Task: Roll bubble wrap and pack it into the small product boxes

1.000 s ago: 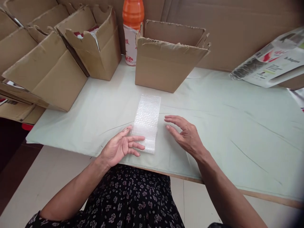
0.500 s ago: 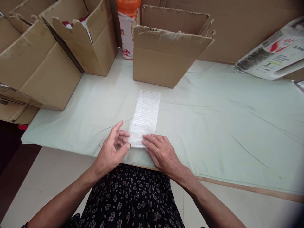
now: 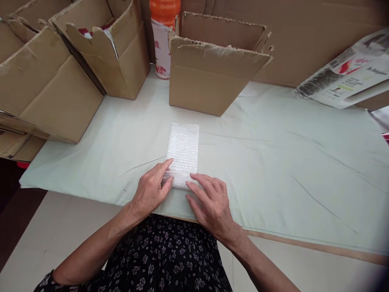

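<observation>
A narrow strip of clear bubble wrap (image 3: 183, 147) lies lengthwise on the pale green table cover (image 3: 273, 162) in front of me. Its near end is turned over into a small roll. My left hand (image 3: 151, 189) grips that rolled end from the left, thumb and fingers curled on it. My right hand (image 3: 212, 202) lies beside it, fingertips pressing on the roll's right side. The far end of the strip lies flat and free.
An open cardboard box (image 3: 212, 77) stands just beyond the strip. More open boxes (image 3: 60, 85) crowd the left side. An orange-capped bottle (image 3: 161, 36) stands behind them. A folded newspaper (image 3: 346, 79) lies at the far right against a cardboard wall.
Both hands came in from beside the strip to its near end. That end has been rolled over, so the flat part looks shorter.
</observation>
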Demonstrator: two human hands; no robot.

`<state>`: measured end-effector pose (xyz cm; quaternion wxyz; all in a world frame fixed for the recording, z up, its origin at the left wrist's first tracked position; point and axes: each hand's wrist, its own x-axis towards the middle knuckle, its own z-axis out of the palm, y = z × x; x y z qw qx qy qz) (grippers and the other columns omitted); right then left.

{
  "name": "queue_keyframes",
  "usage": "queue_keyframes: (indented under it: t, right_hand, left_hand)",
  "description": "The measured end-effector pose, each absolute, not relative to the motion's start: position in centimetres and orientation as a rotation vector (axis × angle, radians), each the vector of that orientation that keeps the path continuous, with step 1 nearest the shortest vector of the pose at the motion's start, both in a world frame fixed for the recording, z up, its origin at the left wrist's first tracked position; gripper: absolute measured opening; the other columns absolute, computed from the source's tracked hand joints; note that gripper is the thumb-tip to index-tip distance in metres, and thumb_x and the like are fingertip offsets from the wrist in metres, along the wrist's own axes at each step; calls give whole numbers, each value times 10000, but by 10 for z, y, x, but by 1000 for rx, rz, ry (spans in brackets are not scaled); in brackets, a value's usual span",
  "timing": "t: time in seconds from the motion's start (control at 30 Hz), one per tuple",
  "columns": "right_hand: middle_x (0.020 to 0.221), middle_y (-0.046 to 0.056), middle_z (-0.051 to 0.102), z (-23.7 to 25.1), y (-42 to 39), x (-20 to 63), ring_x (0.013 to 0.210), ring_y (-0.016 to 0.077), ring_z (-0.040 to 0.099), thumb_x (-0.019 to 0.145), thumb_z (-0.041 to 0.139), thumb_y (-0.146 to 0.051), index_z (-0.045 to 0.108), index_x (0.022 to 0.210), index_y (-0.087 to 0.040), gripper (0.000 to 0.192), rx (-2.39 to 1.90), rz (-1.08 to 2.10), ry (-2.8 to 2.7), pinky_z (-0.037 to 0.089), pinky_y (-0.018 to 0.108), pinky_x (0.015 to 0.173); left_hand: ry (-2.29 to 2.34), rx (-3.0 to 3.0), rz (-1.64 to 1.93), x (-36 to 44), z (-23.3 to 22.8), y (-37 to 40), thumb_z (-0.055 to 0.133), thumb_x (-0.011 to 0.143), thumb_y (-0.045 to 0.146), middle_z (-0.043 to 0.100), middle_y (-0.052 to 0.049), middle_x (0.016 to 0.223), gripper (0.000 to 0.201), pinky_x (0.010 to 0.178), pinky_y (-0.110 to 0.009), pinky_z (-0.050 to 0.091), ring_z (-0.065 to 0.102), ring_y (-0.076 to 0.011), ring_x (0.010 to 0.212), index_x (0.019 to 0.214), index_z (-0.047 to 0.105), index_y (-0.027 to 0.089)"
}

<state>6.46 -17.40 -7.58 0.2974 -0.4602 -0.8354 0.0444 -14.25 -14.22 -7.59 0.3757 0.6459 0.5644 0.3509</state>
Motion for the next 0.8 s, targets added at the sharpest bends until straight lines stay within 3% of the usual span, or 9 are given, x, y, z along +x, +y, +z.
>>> queue_keyframes:
  t: [0.2,0.37,0.47,0.57,0.7,0.8]
  right_hand:
    - [1161,100,761,-75,-157,68,1023,242,687,975,536,-88,672,1126,-168,218,-1153,139,-2326,505,423,880]
    - [1032,40,784,-68,-161,75,866,165,710,1026,519,-156,646,1202,-197,221,-1118,551,-2262,542,329,789]
    - [1159,100,752,-66,-165,77,1005,211,706,1018,538,-188,643,1196,-191,207,-1204,366,-2237,542,367,836]
    - [1237,144,713,-67,-168,75,1078,261,675,993,587,-229,642,1180,-184,200,-1253,148,-2262,513,417,865]
    - [1195,122,739,-70,-167,73,1044,272,673,979,606,-213,653,1160,-171,192,-1225,140,-2382,485,433,860]
    - [1041,73,778,-71,-165,75,899,215,689,996,569,-168,656,1162,-175,187,-1205,291,-2297,489,389,816]
  left_hand:
    - [1358,2159,989,-149,-79,-153,616,929,181,660,-113,1290,416,1054,-461,474,590,-282,1221,1343,600,221]
    - [1197,2189,847,-161,-70,-168,536,967,100,732,-49,1073,447,891,-353,529,665,-188,993,1400,514,213]
    - [1287,2176,832,-159,-73,-162,558,972,135,737,-55,1031,400,828,-351,548,672,-193,921,1368,535,186]
    - [1386,2232,895,-153,-80,-151,575,973,174,722,-102,1104,355,873,-398,554,663,-235,998,1328,571,159]
    - [1338,2281,968,-153,-81,-147,651,948,249,658,-160,1268,408,1005,-458,521,615,-288,1183,1335,579,141]
    - [1210,2268,929,-158,-75,-158,645,944,202,668,-129,1273,442,1032,-447,502,602,-270,1211,1375,550,177]
